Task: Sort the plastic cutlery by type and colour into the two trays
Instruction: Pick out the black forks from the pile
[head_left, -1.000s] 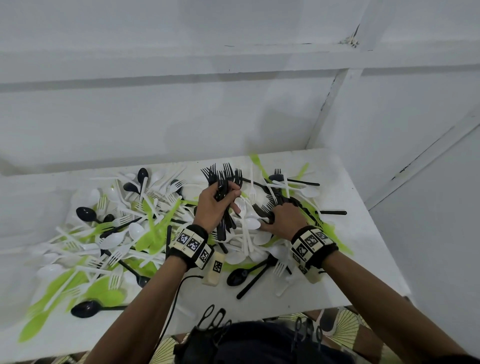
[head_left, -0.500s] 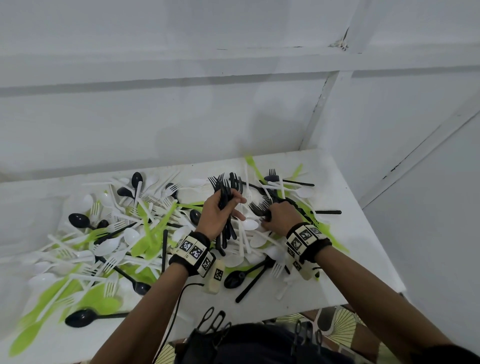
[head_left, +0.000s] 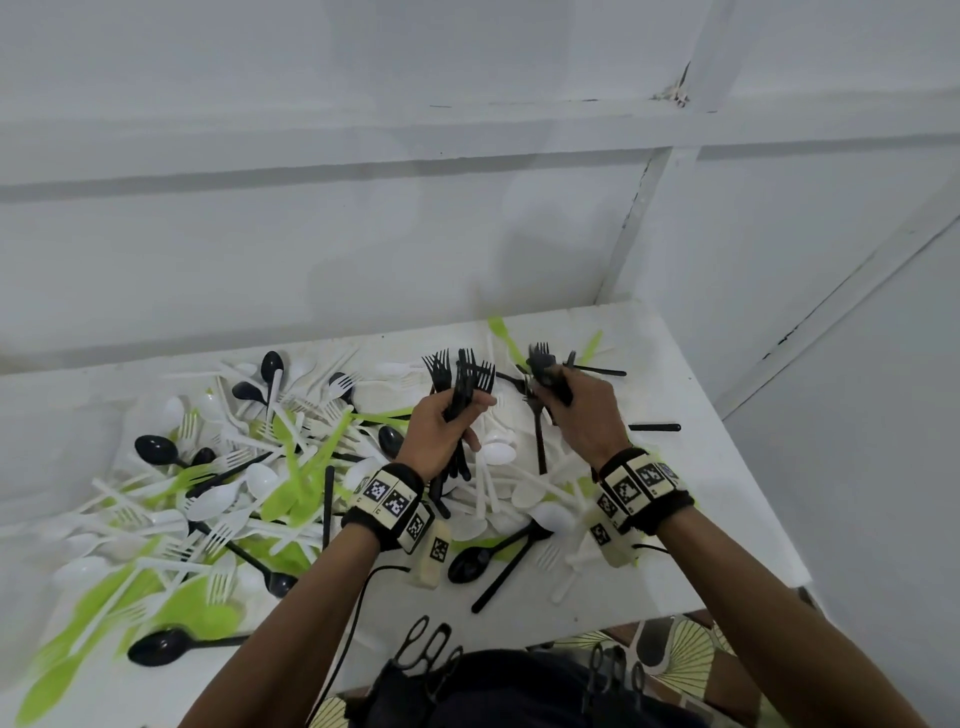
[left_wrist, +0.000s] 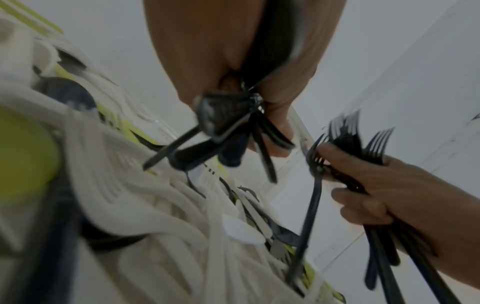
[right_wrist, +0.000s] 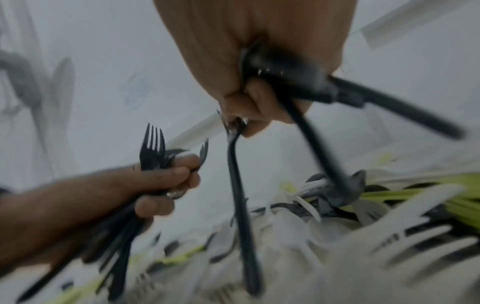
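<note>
A mixed pile of white, green and black plastic cutlery (head_left: 249, 467) covers the white table (head_left: 675, 545). Above its middle my left hand (head_left: 447, 426) grips a bunch of black forks (head_left: 460, 374), tines up, handles hanging below the fist. Just to the right, my right hand (head_left: 576, 410) grips a few black forks (head_left: 543, 364); one of them hangs down by its neck (right_wrist: 239, 185) over the pile. The left wrist view shows the left hand (left_wrist: 233, 72) and the right hand (left_wrist: 376, 191), each closed round black cutlery. No tray is in view.
White walls stand close behind and to the right of the table. A black spoon (head_left: 472, 561) lies near the front edge, another black spoon (head_left: 161, 647) at the front left, and a black handle (head_left: 654, 427) by the right edge.
My right hand has come up off the pile with black forks in its grip. The left hand has risen a little with its bunch.
</note>
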